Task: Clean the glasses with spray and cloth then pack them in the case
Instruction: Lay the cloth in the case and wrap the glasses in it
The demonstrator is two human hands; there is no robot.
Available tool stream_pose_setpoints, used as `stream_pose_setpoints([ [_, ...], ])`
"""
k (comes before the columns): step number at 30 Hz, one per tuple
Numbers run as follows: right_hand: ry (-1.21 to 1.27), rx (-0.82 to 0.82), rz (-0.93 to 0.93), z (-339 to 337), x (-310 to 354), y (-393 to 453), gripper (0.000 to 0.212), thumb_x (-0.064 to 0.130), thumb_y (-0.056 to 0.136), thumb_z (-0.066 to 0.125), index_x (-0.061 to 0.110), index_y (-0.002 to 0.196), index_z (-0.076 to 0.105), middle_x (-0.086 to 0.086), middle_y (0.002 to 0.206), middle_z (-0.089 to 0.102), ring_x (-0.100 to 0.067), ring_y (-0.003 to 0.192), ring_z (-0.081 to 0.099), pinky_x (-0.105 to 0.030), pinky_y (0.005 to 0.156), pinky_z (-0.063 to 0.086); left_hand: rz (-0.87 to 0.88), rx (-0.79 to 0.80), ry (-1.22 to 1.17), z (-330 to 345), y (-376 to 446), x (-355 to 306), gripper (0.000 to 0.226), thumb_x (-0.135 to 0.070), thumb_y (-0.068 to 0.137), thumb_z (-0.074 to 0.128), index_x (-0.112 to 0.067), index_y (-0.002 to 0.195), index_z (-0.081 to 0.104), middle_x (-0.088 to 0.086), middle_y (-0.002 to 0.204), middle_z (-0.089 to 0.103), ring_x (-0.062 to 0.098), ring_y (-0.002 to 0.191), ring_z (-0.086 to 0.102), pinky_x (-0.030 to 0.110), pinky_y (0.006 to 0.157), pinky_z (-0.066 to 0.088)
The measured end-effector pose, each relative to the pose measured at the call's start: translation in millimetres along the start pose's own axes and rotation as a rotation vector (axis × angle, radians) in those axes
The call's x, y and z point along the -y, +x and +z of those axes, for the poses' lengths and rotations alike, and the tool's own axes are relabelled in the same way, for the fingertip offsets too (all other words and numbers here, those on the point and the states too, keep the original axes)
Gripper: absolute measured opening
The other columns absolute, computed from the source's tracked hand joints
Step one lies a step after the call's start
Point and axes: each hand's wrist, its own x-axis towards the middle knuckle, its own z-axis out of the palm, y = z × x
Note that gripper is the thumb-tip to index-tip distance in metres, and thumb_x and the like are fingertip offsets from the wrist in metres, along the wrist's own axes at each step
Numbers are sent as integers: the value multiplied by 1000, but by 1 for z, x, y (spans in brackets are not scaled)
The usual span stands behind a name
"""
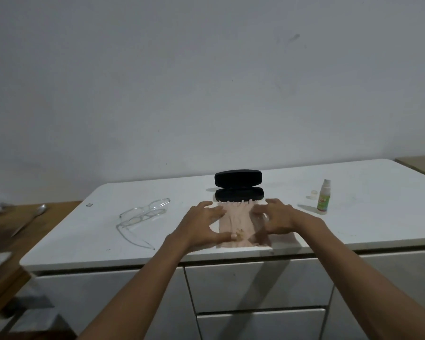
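Note:
A pale pink cloth (pixel 237 223) lies bunched on the white counter near its front edge. My left hand (pixel 203 223) presses on its left side and my right hand (pixel 277 217) on its right side, fingers spread flat. Just behind the cloth stands a black glasses case (pixel 238 185), lid up. Clear-framed glasses (pixel 142 214) lie unfolded on the counter to the left, apart from both hands. A small spray bottle (pixel 323 196) with a green label stands upright to the right, its cap (pixel 313 193) off beside it.
The white counter (pixel 378 212) sits over drawers (pixel 258 285). A wooden table (pixel 0 231) to the left holds a spoon (pixel 38 211). A plain wall rises behind the counter.

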Motion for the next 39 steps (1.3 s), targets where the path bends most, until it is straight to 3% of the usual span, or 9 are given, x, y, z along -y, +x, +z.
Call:
stream_pose_setpoints([
  [7, -66, 63, -13, 2, 1, -13, 102, 67, 78, 71, 33, 160, 20, 3, 171, 12, -24, 159, -3, -55, 125, 10, 135, 69, 285, -5, -19, -7, 90, -86, 84, 37, -23, 146, 49, -2, 160, 41, 27, 154, 21, 46, 118, 28],
  [11, -97, 99, -20, -6, 5, -16, 91, 64, 79, 72, 34, 155, 32, 3, 169, 22, -26, 158, 0, -55, 122, 16, 124, 53, 290, -6, -24, -10, 91, -88, 83, 32, -22, 144, 48, 0, 158, 43, 28, 152, 25, 45, 117, 30],
  [14, -9, -23, -64, -10, 15, -17, 74, 53, 81, 75, 27, 145, 50, -1, 156, 43, -27, 151, 27, -45, 115, 33, 70, 24, 209, -10, -30, -9, 91, -84, 87, 34, -20, 151, 42, 0, 161, 40, 22, 154, 23, 42, 120, 27],
  [16, 84, -155, -117, -8, 25, -11, 62, 51, 80, 73, 24, 135, 61, -3, 131, 63, -25, 123, 56, -36, 96, 48, 6, -36, 132, -19, -37, -4, 88, -79, 89, 40, -19, 153, 40, 1, 161, 40, 19, 151, 29, 37, 119, 28],
  [19, 149, -237, -226, -1, 52, 0, 54, 54, 76, 62, 33, 126, 67, 3, 101, 75, -17, 90, 68, -33, 80, 57, -55, -122, 70, -34, -52, 14, 82, -74, 91, 47, -22, 154, 40, -3, 161, 39, 15, 149, 32, 32, 118, 28],
  [25, 131, -325, -349, 18, 129, 34, 42, 38, 94, 67, 20, 132, 68, 4, 134, 69, -17, 126, 61, -34, 106, 48, -109, -352, 31, -61, -96, 72, 64, -62, 95, 53, -22, 144, 55, -6, 150, 54, 11, 140, 46, 32, 115, 40],
  [29, 110, -356, -421, 30, 172, 57, 33, 23, 95, 66, 23, 128, 70, 4, 123, 74, -18, 116, 65, -31, 96, 51, -130, -582, 72, -71, -131, 118, 38, -24, 92, 61, -14, 128, 68, 2, 127, 71, 20, 119, 64, 35, 99, 55],
  [32, 88, -400, -432, 36, 196, 67, 36, 23, 95, 65, 30, 130, 67, 6, 112, 72, -18, 107, 65, -33, 86, 51, -141, -601, 154, -70, -145, 146, 51, 3, 75, 66, -12, 124, 70, 6, 123, 72, 25, 115, 67, 40, 92, 59],
  [39, 37, -460, -427, 49, 221, 91, 39, 27, 96, 63, 35, 133, 62, 4, 111, 67, -18, 109, 60, -32, 81, 49, -53, -590, 225, -57, -139, 169, 37, -13, 78, 83, -22, 114, 76, 6, 119, 72, 24, 110, 67, 34, 86, 60],
])
